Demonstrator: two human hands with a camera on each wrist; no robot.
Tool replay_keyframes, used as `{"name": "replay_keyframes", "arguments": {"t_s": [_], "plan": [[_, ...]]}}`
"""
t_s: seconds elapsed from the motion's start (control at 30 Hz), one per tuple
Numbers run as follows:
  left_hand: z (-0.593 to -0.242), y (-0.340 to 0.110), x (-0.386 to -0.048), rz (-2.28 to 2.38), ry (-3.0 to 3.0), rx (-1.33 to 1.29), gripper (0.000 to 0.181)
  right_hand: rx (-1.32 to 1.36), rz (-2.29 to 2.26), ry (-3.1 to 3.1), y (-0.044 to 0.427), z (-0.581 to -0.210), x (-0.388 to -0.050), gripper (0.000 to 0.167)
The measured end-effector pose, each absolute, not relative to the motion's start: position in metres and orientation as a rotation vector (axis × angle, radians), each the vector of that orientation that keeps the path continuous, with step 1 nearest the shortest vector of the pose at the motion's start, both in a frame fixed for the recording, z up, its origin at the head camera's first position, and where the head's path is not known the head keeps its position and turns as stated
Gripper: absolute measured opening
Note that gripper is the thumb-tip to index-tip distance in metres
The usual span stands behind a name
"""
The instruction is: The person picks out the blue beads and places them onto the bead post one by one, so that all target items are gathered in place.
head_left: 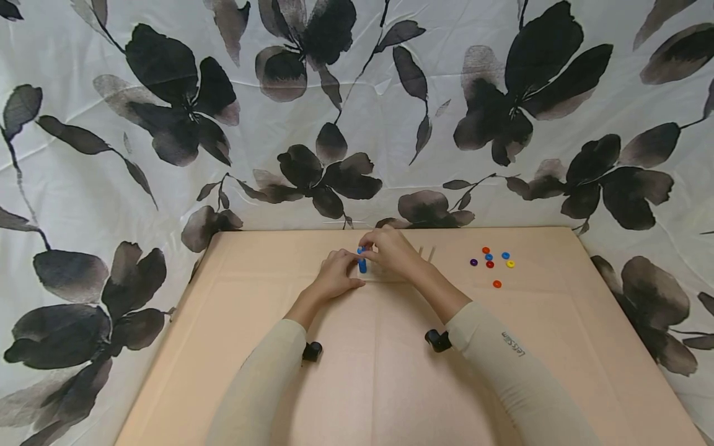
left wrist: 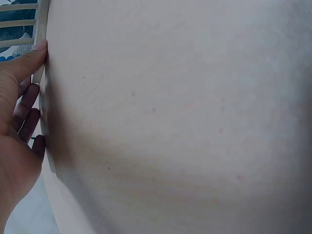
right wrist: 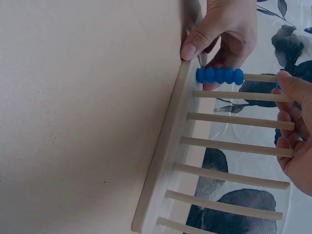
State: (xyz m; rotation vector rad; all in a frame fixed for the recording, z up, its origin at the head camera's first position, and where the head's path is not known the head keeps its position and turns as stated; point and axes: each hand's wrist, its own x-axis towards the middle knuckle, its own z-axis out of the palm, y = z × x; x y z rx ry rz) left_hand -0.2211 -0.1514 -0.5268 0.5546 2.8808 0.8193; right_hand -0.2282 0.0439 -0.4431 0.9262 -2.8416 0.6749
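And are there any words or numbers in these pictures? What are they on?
Dark lettering on the right sleeve: one word, maybe starting "Le", but too small and blurred to read for sure.
Nothing else can be read: I see no writing on the blue beads, the wooden base or the flowered cloth.

Narrow gaps separate the upright pegs (right wrist: 239, 120). The left hand (right wrist: 228, 29) at the base (right wrist: 166, 146) and right hand (right wrist: 301, 117) at the tip obstruct the beaded end peg (right wrist: 258, 77); between the forearms (head_left: 513, 371), the tabletop (head_left: 374, 378) affords passage.
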Motion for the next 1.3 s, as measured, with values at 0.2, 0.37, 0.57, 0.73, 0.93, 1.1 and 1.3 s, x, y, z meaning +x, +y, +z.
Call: {"name": "replay_keyframes", "arguments": {"t_s": [0.2, 0.37, 0.57, 0.73, 0.93, 1.1, 1.3], "plan": [[-0.527, -0.152, -0.222, 0.8, 2.877, 0.547, 0.063, 0.905, 0.694, -2.857, 0.043, -0.442, -0.229, 0.018], [-0.526, -0.151, -0.223, 0.813, 2.879, 0.539, 0.062, 0.926, 0.67, -2.848, 0.045, -0.442, -0.231, 0.019], [-0.527, -0.148, -0.227, 0.826, 2.884, 0.512, 0.061, 0.947, 0.684, -2.837, 0.049, -0.441, -0.237, 0.018], [-0.528, -0.146, -0.231, 0.823, 2.89, 0.501, 0.061, 0.923, 0.709, -2.846, 0.055, -0.438, -0.24, 0.019], [-0.527, -0.144, -0.233, 0.835, 2.886, 0.485, 0.062, 0.882, 0.759, -2.843, 0.065, -0.428, -0.24, 0.021], [-0.526, -0.144, -0.232, 0.815, 2.886, 0.474, 0.062, 0.842, 0.836, -2.815, 0.081, -0.423, -0.238, 0.023], [-0.525, -0.144, -0.231, 0.842, 2.872, 0.463, 0.062, 0.76, 0.88, -2.808, 0.108, -0.422, -0.234, 0.022]]}}
